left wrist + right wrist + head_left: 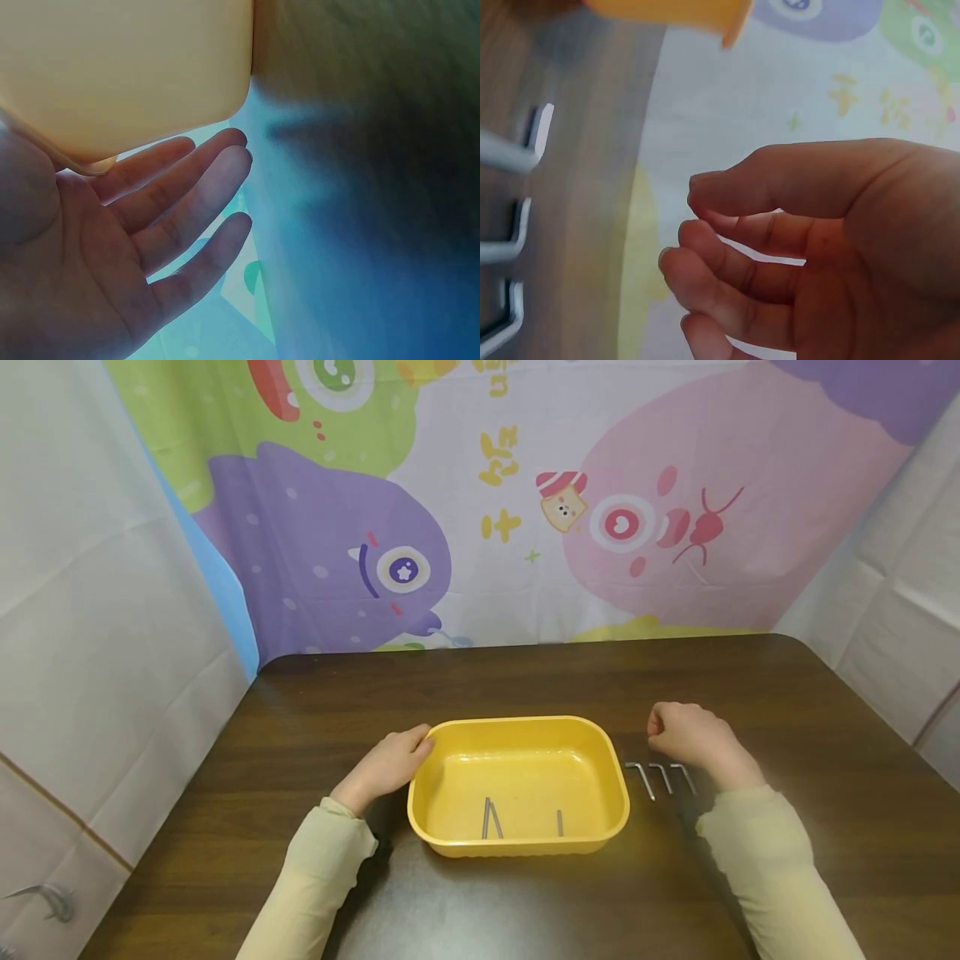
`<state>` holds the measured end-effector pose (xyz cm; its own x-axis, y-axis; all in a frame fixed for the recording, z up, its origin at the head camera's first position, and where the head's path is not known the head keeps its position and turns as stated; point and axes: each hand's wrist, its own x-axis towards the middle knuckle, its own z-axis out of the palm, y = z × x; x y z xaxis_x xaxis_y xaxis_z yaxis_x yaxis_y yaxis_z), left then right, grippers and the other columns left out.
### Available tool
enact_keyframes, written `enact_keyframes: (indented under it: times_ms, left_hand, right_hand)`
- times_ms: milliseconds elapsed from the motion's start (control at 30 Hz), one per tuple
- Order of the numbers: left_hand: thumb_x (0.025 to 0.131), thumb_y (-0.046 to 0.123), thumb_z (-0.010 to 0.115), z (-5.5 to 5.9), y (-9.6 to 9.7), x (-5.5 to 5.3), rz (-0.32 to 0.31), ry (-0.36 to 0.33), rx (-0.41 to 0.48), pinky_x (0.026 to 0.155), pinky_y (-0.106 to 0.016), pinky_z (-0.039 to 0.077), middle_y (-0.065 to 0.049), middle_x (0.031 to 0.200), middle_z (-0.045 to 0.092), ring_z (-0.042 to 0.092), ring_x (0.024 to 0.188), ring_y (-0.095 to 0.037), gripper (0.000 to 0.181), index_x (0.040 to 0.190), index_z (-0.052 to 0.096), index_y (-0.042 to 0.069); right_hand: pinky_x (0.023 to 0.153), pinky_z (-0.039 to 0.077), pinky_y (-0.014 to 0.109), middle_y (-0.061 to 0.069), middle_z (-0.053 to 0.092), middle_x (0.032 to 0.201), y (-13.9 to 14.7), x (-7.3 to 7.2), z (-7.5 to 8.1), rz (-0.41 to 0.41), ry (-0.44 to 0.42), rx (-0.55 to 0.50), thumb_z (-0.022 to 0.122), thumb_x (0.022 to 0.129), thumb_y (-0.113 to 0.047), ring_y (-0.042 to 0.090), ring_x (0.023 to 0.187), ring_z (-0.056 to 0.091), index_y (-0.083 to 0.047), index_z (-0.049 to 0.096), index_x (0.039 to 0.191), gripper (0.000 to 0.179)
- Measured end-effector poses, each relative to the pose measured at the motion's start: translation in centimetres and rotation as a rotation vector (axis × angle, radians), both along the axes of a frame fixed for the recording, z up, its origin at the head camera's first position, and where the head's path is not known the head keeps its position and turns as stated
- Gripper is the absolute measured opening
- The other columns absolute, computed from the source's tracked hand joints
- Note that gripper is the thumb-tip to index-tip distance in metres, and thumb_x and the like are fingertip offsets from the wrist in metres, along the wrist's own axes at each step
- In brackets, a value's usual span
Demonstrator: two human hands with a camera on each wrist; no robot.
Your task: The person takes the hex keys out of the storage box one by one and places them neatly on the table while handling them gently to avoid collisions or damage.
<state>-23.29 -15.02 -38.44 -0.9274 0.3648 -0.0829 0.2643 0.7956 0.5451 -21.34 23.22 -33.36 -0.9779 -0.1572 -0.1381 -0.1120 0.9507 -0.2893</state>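
A yellow plastic basin (517, 777) stands on the table. At its left rim my left hand (392, 762) holds on, thumb over the edge; in the left wrist view the hand's (142, 225) other fingers spread outside the wall. Inside the basin lie three grey metal rods (486, 818), two close together and one apart, their near ends hidden by the front wall. Three L-shaped hex keys (660, 778) lie in a row on the table, right of the basin. Just beyond them hovers my right hand (697, 739), its fingers (705, 281) loosely bent around nothing.
The dark wooden table (480, 902) has rounded far corners. Behind it hangs a cartoon-print cloth (502, 577). Pale sheets (97, 568) line both sides, and the left one shows a grey hook-like print (52, 900).
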Motion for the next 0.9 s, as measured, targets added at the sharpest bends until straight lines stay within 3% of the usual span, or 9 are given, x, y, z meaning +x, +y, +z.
enact_keyframes:
  times_ms: [233,500,700,900]
  left_hand:
    - [0.098,0.026,0.036,0.0,0.0,0.0,-0.001,-0.005,0.006,0.067,-0.03,0.042,-0.005,0.073,0.048,0.05,0.068,-0.015,0.023,0.099,0.051,0.008]
    - [0.098,0.026,0.036,0.0,0.0,0.0,-0.002,-0.001,0.0,0.069,-0.031,0.042,-0.005,0.077,0.051,0.051,0.072,-0.016,0.025,0.103,0.051,0.007]
    - [0.098,0.026,0.036,0.0,0.0,0.0,0.009,-0.009,-0.004,0.069,-0.031,0.042,-0.005,0.077,0.052,0.051,0.071,-0.016,0.024,0.103,0.051,0.008]
    - [0.098,0.026,0.036,0.0,0.1,0.1,0.011,-0.006,-0.011,0.068,-0.031,0.042,-0.004,0.077,0.051,0.051,0.07,-0.016,0.023,0.103,0.051,0.008]
  right_hand:
    - [0.057,0.039,0.034,0.001,0.058,0.078,-2.2,0.7,0.6,0.064,0.067,-0.019,0.056,0.079,-0.015,0.019,0.067,0.051,-0.013,0.059,0.084,0.006]
    - [0.055,0.036,0.028,-0.003,0.052,0.068,-4.1,1.6,0.9,0.17,0.149,-0.07,0.058,0.079,-0.01,0.014,0.06,0.046,-0.012,0.061,0.083,0.005]
    - [0.054,0.035,0.027,-0.003,0.049,0.066,-5.2,1.9,0.7,0.217,0.169,-0.078,0.056,0.08,-0.007,0.013,0.059,0.045,-0.012,0.062,0.083,0.008]
    - [0.056,0.039,0.027,-0.004,0.055,0.072,-6.4,2.3,0.0,0.289,0.143,-0.067,0.057,0.081,-0.006,0.012,0.062,0.048,-0.014,0.062,0.082,0.01]
